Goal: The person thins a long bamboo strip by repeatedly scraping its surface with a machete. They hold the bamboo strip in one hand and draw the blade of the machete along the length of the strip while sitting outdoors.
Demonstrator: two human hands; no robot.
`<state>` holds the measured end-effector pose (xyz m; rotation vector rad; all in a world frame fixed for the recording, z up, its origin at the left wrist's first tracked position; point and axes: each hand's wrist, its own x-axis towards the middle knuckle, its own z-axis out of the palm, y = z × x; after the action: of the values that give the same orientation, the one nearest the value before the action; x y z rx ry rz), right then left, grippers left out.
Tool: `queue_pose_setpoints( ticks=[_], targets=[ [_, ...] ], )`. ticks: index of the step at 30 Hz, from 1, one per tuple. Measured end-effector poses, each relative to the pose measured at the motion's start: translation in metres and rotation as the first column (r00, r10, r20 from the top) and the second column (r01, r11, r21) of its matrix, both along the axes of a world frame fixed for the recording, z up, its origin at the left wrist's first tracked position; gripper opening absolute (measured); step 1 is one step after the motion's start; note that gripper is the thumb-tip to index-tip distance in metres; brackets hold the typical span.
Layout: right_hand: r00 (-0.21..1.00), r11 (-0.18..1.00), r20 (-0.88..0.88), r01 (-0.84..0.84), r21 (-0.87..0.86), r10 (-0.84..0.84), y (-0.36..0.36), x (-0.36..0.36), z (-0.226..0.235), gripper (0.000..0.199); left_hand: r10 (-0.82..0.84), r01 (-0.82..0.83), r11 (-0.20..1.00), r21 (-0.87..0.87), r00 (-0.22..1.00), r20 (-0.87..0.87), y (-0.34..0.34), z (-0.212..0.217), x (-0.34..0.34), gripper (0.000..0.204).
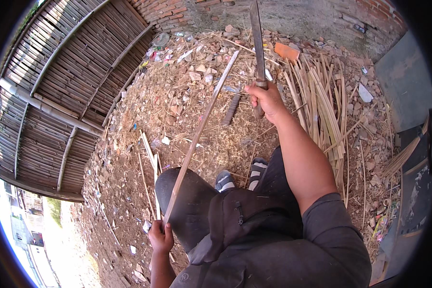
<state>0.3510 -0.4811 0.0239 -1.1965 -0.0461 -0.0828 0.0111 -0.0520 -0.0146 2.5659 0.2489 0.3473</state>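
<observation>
My right hand [268,100] is wrapped round the handle of a machete [258,48], whose long dark blade points up and away from me. Low on the left, my left hand [161,236] grips the near end of a long split bamboo strip [195,139]. The strip slants up to the right past my bent left knee, its far end over the littered ground. Blade and strip are apart from each other. Between them on the ground lies a short dark ridged bar [232,109], whose kind I cannot make out.
A pile of split bamboo strips [321,101] lies to the right, with a few more strips [154,168] by my left knee. A bamboo slat fence [77,62] stands at left, a brick wall [293,19] at the back. Rubble and a orange tile piece [287,51] litter the ground.
</observation>
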Motion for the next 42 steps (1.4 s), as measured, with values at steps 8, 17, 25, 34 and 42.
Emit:
queue_pose_setpoints(
  ticks=[8, 17, 25, 34, 42],
  targets=[
    [1.0, 0.999, 0.029, -0.009, -0.037, 0.01, -0.006, -0.003, 0.001, 0.017, 0.012, -0.016, 0.999, 0.049, 0.997, 0.079, -0.007, -0.001, -0.001, 0.027],
    [0.995, 0.986, 0.102, -0.002, -0.169, 0.019, -0.005, 0.0, -0.007, 0.02, 0.038, -0.052, 0.993, 0.105, 0.991, 0.127, -0.017, 0.002, 0.001, 0.028],
    [0.971, 0.772, 0.24, 0.155, -0.616, -0.004, 0.005, -0.01, 0.001, 0.03, 0.012, -0.012, 1.0, -0.014, 1.0, -0.019, -0.011, 0.01, 0.006, 0.029],
    [0.917, 0.803, 0.391, 0.289, -0.521, -0.077, 0.018, -0.013, 0.002, 0.026, -0.235, -0.073, 0.671, -0.737, 0.922, -0.306, 0.004, 0.031, 0.012, 0.049],
    [0.952, 0.894, 0.305, 0.111, -0.434, 0.03, 0.015, -0.023, 0.017, 0.018, -0.304, -0.185, 0.604, -0.775, 0.845, -0.439, 0.006, 0.043, 0.016, 0.051]
  ],
)
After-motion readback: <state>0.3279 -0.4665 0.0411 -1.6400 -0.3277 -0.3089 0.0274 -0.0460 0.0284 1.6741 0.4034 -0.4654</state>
